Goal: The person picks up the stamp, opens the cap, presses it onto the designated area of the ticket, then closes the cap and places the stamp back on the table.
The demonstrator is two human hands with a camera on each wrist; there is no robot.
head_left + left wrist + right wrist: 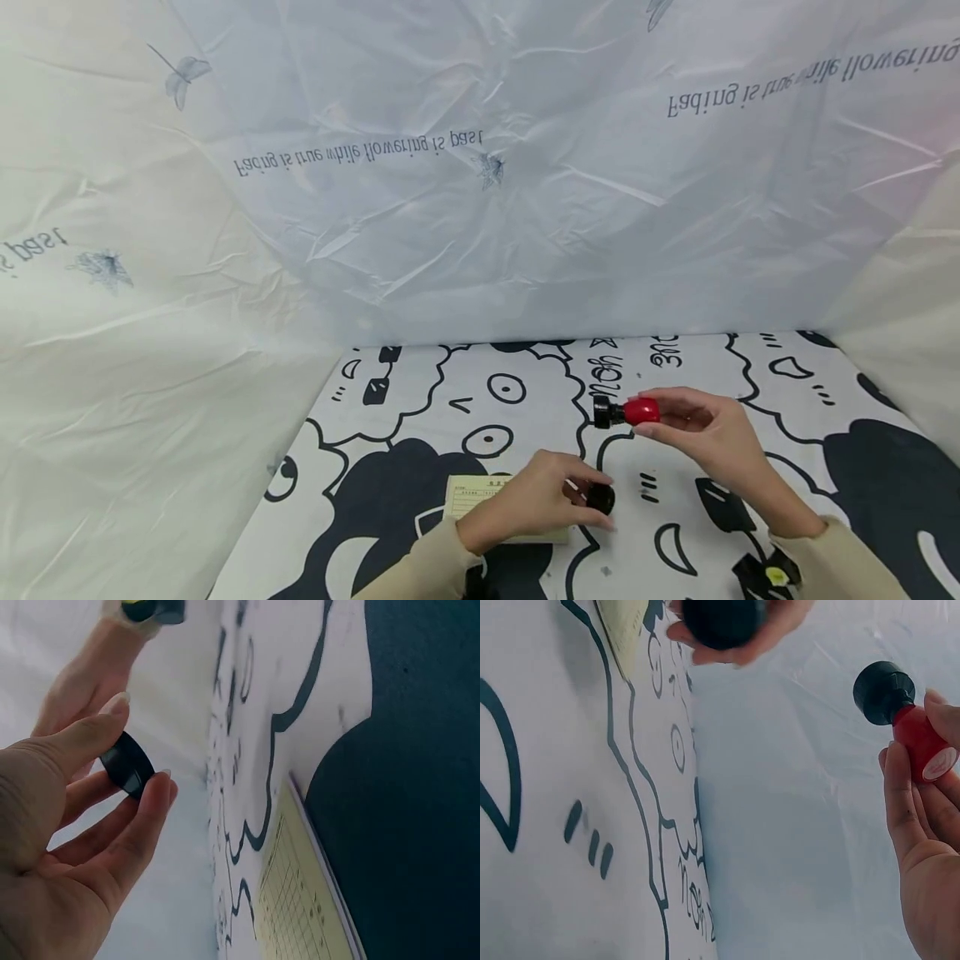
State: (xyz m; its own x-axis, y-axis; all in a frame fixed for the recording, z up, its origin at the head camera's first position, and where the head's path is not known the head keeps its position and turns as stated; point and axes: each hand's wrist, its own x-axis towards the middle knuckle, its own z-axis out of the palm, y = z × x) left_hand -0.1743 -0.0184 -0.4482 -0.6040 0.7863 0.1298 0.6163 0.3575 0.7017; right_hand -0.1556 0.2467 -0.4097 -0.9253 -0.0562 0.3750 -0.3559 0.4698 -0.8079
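My right hand [712, 429] holds a hand stamp by its rounded red handle [642, 410], thumb and fingers pinching it. The stamp lies sideways in the air, its black head [602, 412] pointing left; in the right wrist view a pale round label [939, 763] shows on the handle's end. Lower and to the left, my left hand [536, 498] pinches a round black cap [127, 765] between thumb and fingertips. Cap and stamp are apart. Under the left hand lies a pale yellow form pad [467, 493] with printed lines, partly hidden by hand and wrist.
The table is covered with a white cloth [547, 400] printed with black cartoon figures. Pale plastic sheeting [480, 250] with printed lettering rises behind it, with more sheeting [187, 375] at the left side.
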